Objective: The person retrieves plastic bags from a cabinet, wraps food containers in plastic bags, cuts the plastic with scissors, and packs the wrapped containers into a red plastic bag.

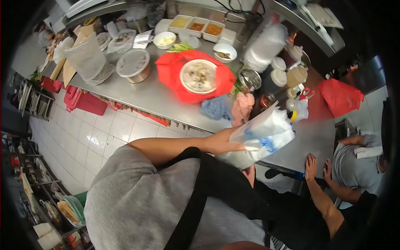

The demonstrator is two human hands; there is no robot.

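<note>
Watching remotely, I saw the left hand (227, 141) gripping the blue-printed plastic bag (271, 139) at the table (306, 143) edge; the right hand (249, 175) was just below it, grip too hidden to tell.

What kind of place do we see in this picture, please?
Probably a restaurant kitchen: on a steel counter stand white trays of food, a white bowl of food on red plastic, and several jars.

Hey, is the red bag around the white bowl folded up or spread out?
Spread out: the red bag lies wide over the counter, showing on both sides of the bowl.
</note>
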